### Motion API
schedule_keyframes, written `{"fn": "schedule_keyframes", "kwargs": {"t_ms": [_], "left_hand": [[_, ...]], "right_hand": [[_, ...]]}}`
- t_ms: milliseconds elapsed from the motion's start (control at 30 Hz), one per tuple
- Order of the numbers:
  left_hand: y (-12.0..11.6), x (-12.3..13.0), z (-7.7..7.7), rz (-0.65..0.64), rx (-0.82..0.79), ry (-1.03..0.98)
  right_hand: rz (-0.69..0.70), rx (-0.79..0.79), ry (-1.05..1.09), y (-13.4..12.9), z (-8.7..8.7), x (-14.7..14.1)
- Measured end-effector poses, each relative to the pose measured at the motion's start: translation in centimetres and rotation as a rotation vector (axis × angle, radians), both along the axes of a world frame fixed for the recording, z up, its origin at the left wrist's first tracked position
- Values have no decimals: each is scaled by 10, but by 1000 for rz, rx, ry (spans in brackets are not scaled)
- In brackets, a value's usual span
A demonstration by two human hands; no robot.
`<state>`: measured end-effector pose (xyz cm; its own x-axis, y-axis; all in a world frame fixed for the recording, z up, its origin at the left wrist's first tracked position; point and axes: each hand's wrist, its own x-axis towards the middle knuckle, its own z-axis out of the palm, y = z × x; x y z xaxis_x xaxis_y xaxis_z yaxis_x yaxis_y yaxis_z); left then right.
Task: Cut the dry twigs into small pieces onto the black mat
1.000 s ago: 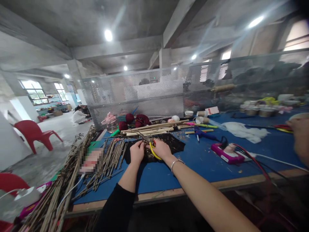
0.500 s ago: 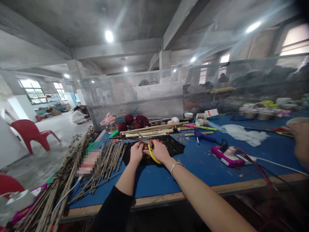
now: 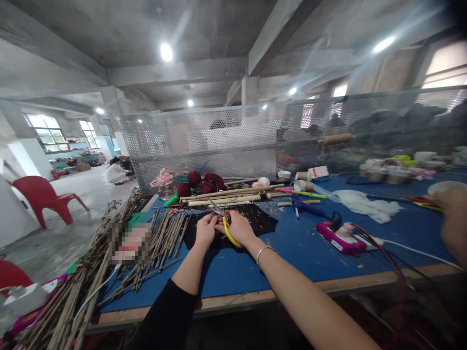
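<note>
Over a black cloth (image 3: 264,219), my right hand (image 3: 241,228) is closed around a pair of scissors (image 3: 228,232) with yellow handles. Their blades point up and to the left, above the fingertips of my left hand. My left hand (image 3: 206,230) is pinched closed beside the blades; whatever lies between its fingers is too small to make out. Small plant scraps are scattered on the cloth. Left of it lie many short cut twigs (image 3: 170,232) on the blue table (image 3: 292,260).
Long dry stems (image 3: 78,287) lie along the table's left edge. Behind the cloth are pale sticks (image 3: 233,198) and dark red yarn balls (image 3: 212,183). A blue glue gun (image 3: 310,208) and a purple power strip (image 3: 341,238) are to the right. Another person's hand (image 3: 454,214) shows far right.
The scissor blades show more clearly and look more apart than before. Both hands stay close together over the cloth. The whole view has shifted slightly.
</note>
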<state>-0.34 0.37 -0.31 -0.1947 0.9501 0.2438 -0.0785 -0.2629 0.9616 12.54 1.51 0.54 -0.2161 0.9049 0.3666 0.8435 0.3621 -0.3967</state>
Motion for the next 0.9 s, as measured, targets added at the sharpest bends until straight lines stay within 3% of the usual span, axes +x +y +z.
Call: {"fn": "schedule_keyframes", "kwargs": {"t_ms": [367, 533, 667, 900], "left_hand": [[1, 0, -2, 9, -29, 25], [2, -3, -2, 95, -69, 20], [4, -7, -3, 170, -21, 76], [5, -11, -3, 184, 43, 182]], "right_hand": [[-34, -115, -55, 1, 0, 3], [-52, -103, -87, 1, 2, 1], [-48, -84, -112, -3, 4, -1], [-26, -63, -91, -4, 4, 0]]}}
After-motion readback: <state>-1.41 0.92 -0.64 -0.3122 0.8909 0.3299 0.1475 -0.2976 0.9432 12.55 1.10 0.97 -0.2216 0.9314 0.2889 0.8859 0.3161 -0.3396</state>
